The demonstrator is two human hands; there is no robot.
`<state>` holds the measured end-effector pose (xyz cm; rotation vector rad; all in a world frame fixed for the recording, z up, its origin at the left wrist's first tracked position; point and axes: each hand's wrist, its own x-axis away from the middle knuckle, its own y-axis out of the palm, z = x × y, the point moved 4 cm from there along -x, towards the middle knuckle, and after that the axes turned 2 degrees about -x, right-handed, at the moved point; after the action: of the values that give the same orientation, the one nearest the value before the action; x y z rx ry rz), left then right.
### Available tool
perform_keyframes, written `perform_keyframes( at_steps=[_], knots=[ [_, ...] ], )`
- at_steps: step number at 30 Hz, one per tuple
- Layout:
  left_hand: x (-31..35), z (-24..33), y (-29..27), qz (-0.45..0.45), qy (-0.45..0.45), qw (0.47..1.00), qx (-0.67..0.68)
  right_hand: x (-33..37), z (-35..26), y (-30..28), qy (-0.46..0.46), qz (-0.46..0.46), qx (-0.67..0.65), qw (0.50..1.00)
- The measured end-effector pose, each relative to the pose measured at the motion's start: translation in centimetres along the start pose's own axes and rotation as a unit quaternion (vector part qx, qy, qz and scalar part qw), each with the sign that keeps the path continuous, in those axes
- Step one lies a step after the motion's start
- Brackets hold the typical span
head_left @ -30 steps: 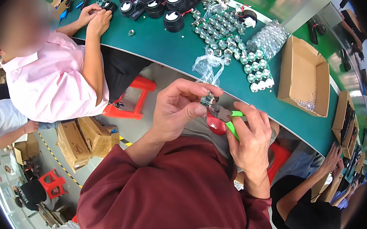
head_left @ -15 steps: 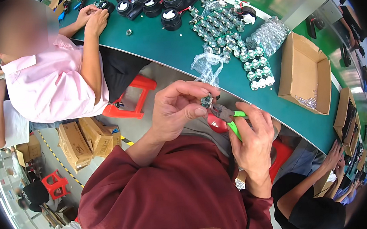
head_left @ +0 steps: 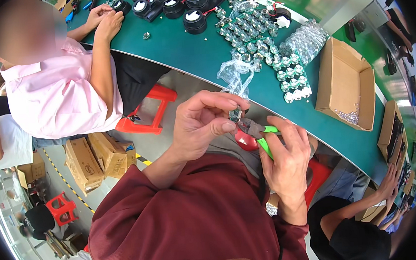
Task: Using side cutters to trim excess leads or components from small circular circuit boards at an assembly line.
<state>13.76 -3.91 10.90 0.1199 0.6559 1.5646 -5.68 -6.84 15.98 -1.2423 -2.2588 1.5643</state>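
Between thumb and fingers, my left hand pinches a small circuit board with metallic parts on it. My right hand is wrapped round green-handled cutting pliers, whose jaws touch or nearly touch the board's lower edge. The exact contact is too small to make out. Both hands are in front of my chest, off the table's near edge. Beyond them, on the green table, lie sheets of similar circuit boards and a crumpled clear plastic bag.
A cardboard box with small clear bits inside stands on the right. Plastic-wrapped boards lie beside it. Black round housings with red wires are at the back. One co-worker in a pink shirt sits left; another in black sits right.
My hands, the board and the pliers have barely moved. At the right, the co-worker in black has shifted their hands along the table edge.
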Motion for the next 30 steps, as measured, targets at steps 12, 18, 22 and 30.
perform_keyframes(
  at_steps=[12,18,22,30],
  knots=[
    [0.21,0.01,-0.01,-0.009,-0.009,1.0,-0.01,0.11,-0.02,-0.18,0.006,-0.008,0.013,1.0],
    [0.13,0.56,0.36,-0.028,0.004,0.999,-0.026,-0.08,-0.32,-0.44,0.01,-0.007,0.018,1.0],
    [0.08,0.41,0.54,-0.029,0.016,0.999,-0.028,-0.3,-0.42,-0.45,0.01,-0.003,0.022,1.0],
    [0.34,-0.09,0.45,-0.008,0.042,0.994,-0.096,-0.68,-0.54,-0.42,0.004,-0.005,0.028,1.0]
  ],
)
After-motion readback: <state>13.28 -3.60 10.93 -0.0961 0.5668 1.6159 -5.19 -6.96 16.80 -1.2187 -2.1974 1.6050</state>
